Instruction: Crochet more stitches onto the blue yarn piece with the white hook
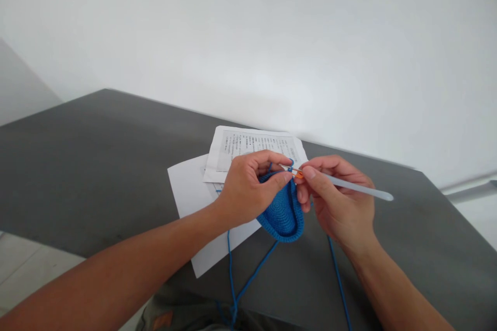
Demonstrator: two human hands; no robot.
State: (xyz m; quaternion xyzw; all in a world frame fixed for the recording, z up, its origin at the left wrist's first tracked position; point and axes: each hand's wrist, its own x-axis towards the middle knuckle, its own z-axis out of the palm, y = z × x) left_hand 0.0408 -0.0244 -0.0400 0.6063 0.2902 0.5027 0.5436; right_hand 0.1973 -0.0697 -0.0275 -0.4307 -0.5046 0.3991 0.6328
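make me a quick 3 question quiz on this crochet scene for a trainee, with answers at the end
1. What does the left hand hold?
A) scissors
B) the blue crocheted piece
C) a ruler

2. True or false: the right hand holds the pale-handled hook.

3. Fill in the colour: the small clip-like piece beside the right hand is ____.

Key: 1 B; 2 true; 3 orange.

Left grip (245,187) pinched; right grip (344,210) pinched beside it; forearms (155,253) angled inward
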